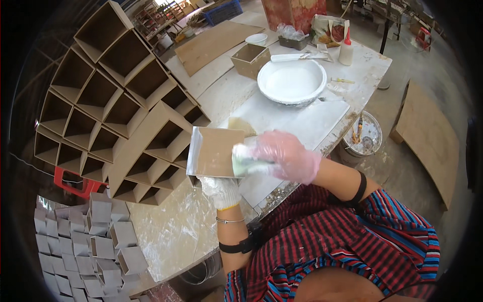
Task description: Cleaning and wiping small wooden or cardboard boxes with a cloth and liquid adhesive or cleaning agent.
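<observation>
My left hand (221, 192), in a white knitted glove, grips a small brown box (214, 151) from its lower side; its fingers are partly hidden by the box. White coating covers a band along the box's left edge. My right hand (288, 155), in a thin pinkish plastic glove, is closed around a whitish, paint-smeared sponge (242, 162). That sponge touches the right part of the box's upturned face. Beyond both hands stands a wide bowl of white paint (292, 80), with a white-coated flat tool (298, 57) lying across its far rim.
Stacked brown compartment boxes (115, 100) rise at the left. Several grey-white coated boxes (83, 241) crowd the lower left. Farther back on the table (226, 93) are an open brown box (250, 60) and a red-tipped bottle (346, 50). A paint-stained bucket (363, 136) stands right of the table edge.
</observation>
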`<act>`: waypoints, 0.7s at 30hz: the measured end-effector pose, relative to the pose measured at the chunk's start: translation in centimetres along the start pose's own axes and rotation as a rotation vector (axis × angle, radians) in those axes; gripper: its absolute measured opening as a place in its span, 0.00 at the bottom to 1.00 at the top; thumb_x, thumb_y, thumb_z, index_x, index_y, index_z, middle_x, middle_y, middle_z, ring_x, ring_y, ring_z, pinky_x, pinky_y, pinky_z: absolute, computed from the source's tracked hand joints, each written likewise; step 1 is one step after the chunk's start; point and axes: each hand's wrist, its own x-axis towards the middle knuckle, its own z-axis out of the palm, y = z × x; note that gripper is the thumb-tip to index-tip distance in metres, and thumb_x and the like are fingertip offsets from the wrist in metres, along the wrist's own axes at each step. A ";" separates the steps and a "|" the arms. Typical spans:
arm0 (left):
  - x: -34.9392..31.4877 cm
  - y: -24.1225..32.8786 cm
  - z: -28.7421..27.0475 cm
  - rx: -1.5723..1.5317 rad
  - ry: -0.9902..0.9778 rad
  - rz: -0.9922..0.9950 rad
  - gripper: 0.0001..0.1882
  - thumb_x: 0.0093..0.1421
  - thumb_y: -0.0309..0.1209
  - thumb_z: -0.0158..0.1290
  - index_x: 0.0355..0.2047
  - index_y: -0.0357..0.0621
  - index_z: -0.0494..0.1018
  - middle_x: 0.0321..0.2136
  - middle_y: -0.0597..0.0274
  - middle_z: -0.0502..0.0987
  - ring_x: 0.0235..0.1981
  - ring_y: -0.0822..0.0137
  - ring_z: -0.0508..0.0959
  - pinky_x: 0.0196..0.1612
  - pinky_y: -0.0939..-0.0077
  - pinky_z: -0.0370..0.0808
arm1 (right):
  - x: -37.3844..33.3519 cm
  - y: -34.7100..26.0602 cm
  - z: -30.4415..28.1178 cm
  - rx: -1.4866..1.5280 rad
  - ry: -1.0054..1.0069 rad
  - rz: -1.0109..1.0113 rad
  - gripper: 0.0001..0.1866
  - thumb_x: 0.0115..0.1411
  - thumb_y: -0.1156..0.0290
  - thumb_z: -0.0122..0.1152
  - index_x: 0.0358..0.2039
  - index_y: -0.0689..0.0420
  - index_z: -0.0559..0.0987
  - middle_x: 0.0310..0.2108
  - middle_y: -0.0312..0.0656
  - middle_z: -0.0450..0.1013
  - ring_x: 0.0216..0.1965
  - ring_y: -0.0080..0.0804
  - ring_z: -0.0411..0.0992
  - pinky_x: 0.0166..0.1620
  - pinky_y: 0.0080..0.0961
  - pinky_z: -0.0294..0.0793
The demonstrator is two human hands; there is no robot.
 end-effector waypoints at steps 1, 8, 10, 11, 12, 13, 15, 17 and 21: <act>-0.5 -0.1 -0.4 -0.302 0.029 -0.072 0.24 0.67 0.44 0.37 0.56 0.41 0.60 0.50 0.55 0.69 0.49 0.59 0.72 0.51 0.65 0.73 | 0.2 0.6 0.0 -0.049 0.091 0.003 0.20 0.50 0.66 0.67 0.45 0.52 0.78 0.32 0.41 0.73 0.33 0.40 0.72 0.36 0.33 0.72; -0.4 -0.7 -0.8 -0.767 0.190 -0.201 0.26 0.66 0.47 0.36 0.56 0.40 0.61 0.50 0.53 0.69 0.47 0.58 0.73 0.48 0.64 0.75 | 0.0 -0.2 0.9 -0.058 0.147 -0.079 0.23 0.50 0.67 0.66 0.49 0.47 0.76 0.33 0.38 0.74 0.35 0.39 0.73 0.36 0.31 0.72; -0.3 -2.9 -1.9 -0.628 0.177 -0.172 0.28 0.66 0.49 0.35 0.56 0.41 0.62 0.49 0.53 0.70 0.46 0.57 0.73 0.48 0.62 0.75 | -0.5 -1.4 1.0 0.020 -0.008 -0.015 0.24 0.51 0.66 0.66 0.50 0.47 0.75 0.35 0.38 0.74 0.36 0.38 0.74 0.37 0.31 0.72; -0.7 -3.0 -2.0 -0.573 0.139 -0.139 0.28 0.66 0.49 0.35 0.56 0.41 0.62 0.49 0.53 0.70 0.46 0.57 0.73 0.48 0.62 0.75 | -0.3 -1.9 0.7 0.040 -0.012 -0.002 0.23 0.51 0.65 0.66 0.50 0.47 0.75 0.35 0.38 0.74 0.36 0.38 0.74 0.36 0.30 0.72; -0.9 -3.0 -2.1 -0.518 0.101 -0.105 0.28 0.66 0.49 0.35 0.56 0.41 0.62 0.49 0.52 0.69 0.46 0.57 0.73 0.49 0.63 0.75 | -0.1 -2.2 0.6 0.059 -0.016 0.011 0.23 0.51 0.65 0.66 0.49 0.47 0.76 0.35 0.38 0.74 0.36 0.38 0.74 0.36 0.30 0.72; -1.2 -2.9 -2.1 -0.584 0.054 -0.132 0.27 0.66 0.48 0.35 0.57 0.40 0.60 0.51 0.53 0.68 0.48 0.58 0.72 0.50 0.63 0.74 | 0.1 -1.6 0.8 0.043 0.022 0.011 0.22 0.51 0.65 0.66 0.48 0.47 0.76 0.35 0.38 0.74 0.36 0.38 0.73 0.36 0.30 0.72; -1.3 0.4 -0.8 -0.712 -0.041 -0.176 0.26 0.68 0.44 0.36 0.60 0.39 0.56 0.55 0.53 0.66 0.52 0.60 0.70 0.52 0.65 0.72 | 1.2 1.0 0.8 0.009 0.105 0.003 0.20 0.51 0.65 0.66 0.47 0.47 0.77 0.34 0.39 0.73 0.36 0.38 0.73 0.37 0.29 0.72; -1.7 1.4 -0.5 -0.867 0.015 -0.306 0.27 0.68 0.45 0.34 0.61 0.40 0.56 0.56 0.53 0.64 0.54 0.59 0.69 0.55 0.63 0.70 | 1.8 2.4 0.1 -0.038 0.056 0.044 0.19 0.51 0.66 0.66 0.45 0.48 0.78 0.33 0.40 0.73 0.35 0.39 0.72 0.36 0.30 0.72; -1.5 0.8 -1.5 -1.099 -0.293 -0.167 0.27 0.68 0.45 0.33 0.61 0.41 0.56 0.59 0.53 0.61 0.58 0.58 0.64 0.60 0.62 0.63 | 1.4 2.1 -1.2 0.052 -0.070 -0.037 0.17 0.49 0.68 0.67 0.42 0.47 0.80 0.31 0.41 0.72 0.32 0.41 0.72 0.35 0.33 0.71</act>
